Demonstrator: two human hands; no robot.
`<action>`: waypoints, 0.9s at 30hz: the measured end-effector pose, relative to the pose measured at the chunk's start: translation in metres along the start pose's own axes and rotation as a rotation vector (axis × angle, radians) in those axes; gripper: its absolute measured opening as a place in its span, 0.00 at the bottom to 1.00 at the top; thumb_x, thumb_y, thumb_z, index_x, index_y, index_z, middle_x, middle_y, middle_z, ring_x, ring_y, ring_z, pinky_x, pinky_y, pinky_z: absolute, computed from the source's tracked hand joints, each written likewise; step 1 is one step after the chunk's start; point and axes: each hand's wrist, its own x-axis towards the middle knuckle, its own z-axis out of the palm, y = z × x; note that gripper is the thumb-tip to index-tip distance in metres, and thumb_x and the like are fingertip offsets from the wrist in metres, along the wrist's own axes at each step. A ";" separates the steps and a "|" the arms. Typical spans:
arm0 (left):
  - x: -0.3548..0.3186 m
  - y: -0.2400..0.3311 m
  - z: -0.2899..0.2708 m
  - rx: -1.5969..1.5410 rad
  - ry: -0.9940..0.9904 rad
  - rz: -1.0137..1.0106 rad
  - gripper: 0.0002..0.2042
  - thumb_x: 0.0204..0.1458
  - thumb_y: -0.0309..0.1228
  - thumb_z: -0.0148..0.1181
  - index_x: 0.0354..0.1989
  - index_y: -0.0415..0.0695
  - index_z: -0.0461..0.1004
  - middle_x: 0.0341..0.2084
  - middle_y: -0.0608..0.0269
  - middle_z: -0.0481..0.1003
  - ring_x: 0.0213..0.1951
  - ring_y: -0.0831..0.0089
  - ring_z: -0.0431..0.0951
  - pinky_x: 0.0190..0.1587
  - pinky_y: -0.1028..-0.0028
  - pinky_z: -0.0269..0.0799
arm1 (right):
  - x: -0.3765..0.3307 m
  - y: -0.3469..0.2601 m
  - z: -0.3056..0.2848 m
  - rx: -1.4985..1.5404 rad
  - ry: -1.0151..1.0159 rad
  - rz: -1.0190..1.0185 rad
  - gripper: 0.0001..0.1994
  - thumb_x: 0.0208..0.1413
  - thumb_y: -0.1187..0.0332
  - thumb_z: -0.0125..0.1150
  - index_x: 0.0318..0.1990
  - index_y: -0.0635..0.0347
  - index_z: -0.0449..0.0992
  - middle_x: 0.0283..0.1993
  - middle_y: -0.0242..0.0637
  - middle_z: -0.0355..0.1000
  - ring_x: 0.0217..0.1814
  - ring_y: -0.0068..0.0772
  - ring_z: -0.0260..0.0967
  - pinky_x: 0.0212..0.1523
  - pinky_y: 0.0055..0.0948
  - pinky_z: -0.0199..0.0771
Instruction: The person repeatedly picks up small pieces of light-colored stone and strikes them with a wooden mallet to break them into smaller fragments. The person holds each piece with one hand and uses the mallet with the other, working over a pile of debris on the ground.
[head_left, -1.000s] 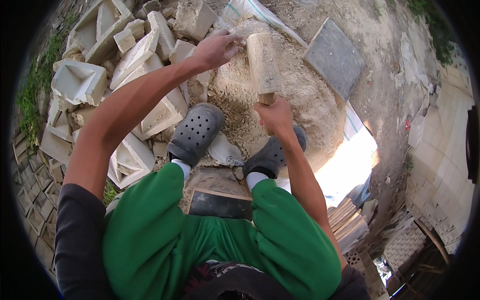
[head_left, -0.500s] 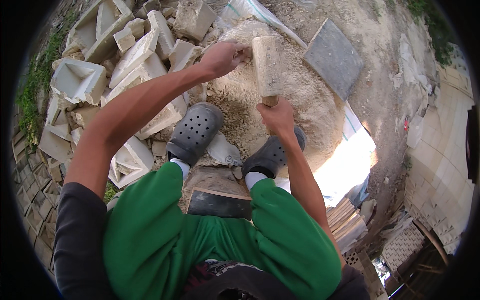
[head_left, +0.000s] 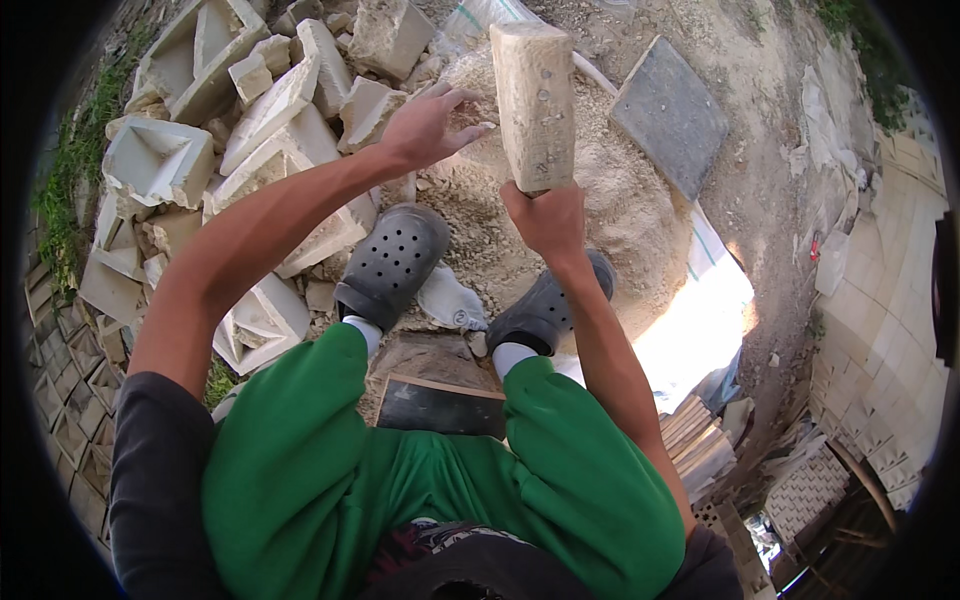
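My right hand (head_left: pixel 548 222) is wrapped round the handle of a dusty wooden mallet (head_left: pixel 538 105), just below its thick, block-like head. The mallet head looks large and stands above the pale heap of crushed rubble (head_left: pixel 640 235). To its left, my left hand (head_left: pixel 432 128) hovers with fingers apart, over the edge between the heap and the broken pieces. Nothing shows in it. My feet, in grey clogs (head_left: pixel 395 258), rest on either side of the near edge of the heap.
Broken white box-shaped blocks (head_left: pixel 158 165) and chunks pile up at the left. A square grey slab (head_left: pixel 670 118) lies at the back right, on the edge of a white woven sheet (head_left: pixel 690 340). Stacked thin slats (head_left: pixel 692 445) are at the lower right.
The mallet has risen towards me and its head looks bigger. My left hand has drawn back to the left, and its fingers have spread from a pinch near the mallet head.
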 end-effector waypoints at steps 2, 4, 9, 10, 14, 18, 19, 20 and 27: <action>-0.004 -0.005 0.000 0.023 -0.017 -0.010 0.22 0.54 0.45 0.69 0.52 0.45 0.77 0.38 0.58 0.75 0.33 0.63 0.78 0.37 0.64 0.74 | 0.006 0.032 0.010 -0.017 -0.146 0.210 0.18 0.45 0.60 0.67 0.38 0.66 0.81 0.26 0.50 0.78 0.31 0.51 0.80 0.36 0.41 0.78; -0.008 -0.012 -0.001 0.013 -0.036 -0.016 0.21 0.54 0.45 0.69 0.50 0.45 0.77 0.37 0.59 0.76 0.32 0.64 0.77 0.36 0.65 0.74 | 0.010 0.013 -0.003 -0.086 -0.284 0.422 0.21 0.46 0.56 0.65 0.38 0.67 0.81 0.27 0.51 0.79 0.30 0.49 0.80 0.38 0.41 0.78; -0.016 -0.011 -0.006 -0.070 -0.057 -0.045 0.18 0.54 0.44 0.69 0.47 0.47 0.78 0.32 0.61 0.76 0.32 0.65 0.78 0.36 0.65 0.74 | 0.005 -0.046 -0.040 -0.047 -0.154 0.277 0.17 0.45 0.59 0.66 0.35 0.65 0.81 0.26 0.49 0.79 0.29 0.44 0.81 0.34 0.41 0.78; -0.015 -0.011 -0.003 -0.068 -0.038 -0.037 0.18 0.54 0.44 0.69 0.46 0.47 0.78 0.32 0.62 0.76 0.32 0.64 0.78 0.36 0.65 0.74 | 0.004 -0.052 -0.044 -0.020 -0.111 0.220 0.16 0.45 0.59 0.67 0.34 0.64 0.81 0.26 0.48 0.79 0.29 0.43 0.81 0.33 0.41 0.78; -0.011 -0.008 -0.001 -0.063 -0.042 -0.056 0.17 0.54 0.45 0.68 0.45 0.47 0.78 0.32 0.61 0.78 0.32 0.63 0.79 0.36 0.64 0.74 | 0.006 -0.020 -0.013 0.131 -0.032 0.052 0.15 0.45 0.59 0.67 0.33 0.64 0.82 0.24 0.46 0.78 0.27 0.42 0.80 0.31 0.40 0.77; -0.011 -0.007 -0.005 -0.061 -0.054 -0.043 0.16 0.55 0.45 0.68 0.44 0.48 0.78 0.34 0.60 0.79 0.35 0.62 0.81 0.38 0.64 0.75 | 0.024 0.007 -0.005 -0.191 -0.313 0.474 0.17 0.43 0.58 0.68 0.35 0.63 0.83 0.24 0.45 0.79 0.27 0.41 0.80 0.32 0.37 0.78; -0.013 -0.009 -0.006 -0.054 -0.062 -0.045 0.16 0.55 0.45 0.68 0.44 0.48 0.78 0.35 0.61 0.80 0.36 0.62 0.81 0.38 0.64 0.75 | 0.025 0.003 -0.007 -0.185 -0.293 0.463 0.18 0.43 0.58 0.68 0.35 0.64 0.83 0.23 0.45 0.78 0.26 0.41 0.80 0.32 0.38 0.78; -0.014 -0.008 -0.006 -0.050 -0.065 -0.047 0.16 0.55 0.45 0.68 0.44 0.48 0.78 0.35 0.61 0.80 0.36 0.63 0.82 0.38 0.64 0.76 | 0.027 -0.009 -0.016 -0.185 -0.272 0.448 0.18 0.43 0.58 0.68 0.35 0.65 0.82 0.23 0.45 0.78 0.25 0.41 0.79 0.32 0.38 0.78; -0.013 -0.006 -0.001 -0.052 -0.118 -0.044 0.14 0.55 0.43 0.67 0.43 0.48 0.78 0.34 0.65 0.80 0.36 0.63 0.82 0.38 0.63 0.76 | 0.020 -0.056 -0.044 0.007 -0.099 0.209 0.20 0.42 0.58 0.67 0.39 0.66 0.81 0.30 0.46 0.81 0.28 0.48 0.80 0.35 0.40 0.78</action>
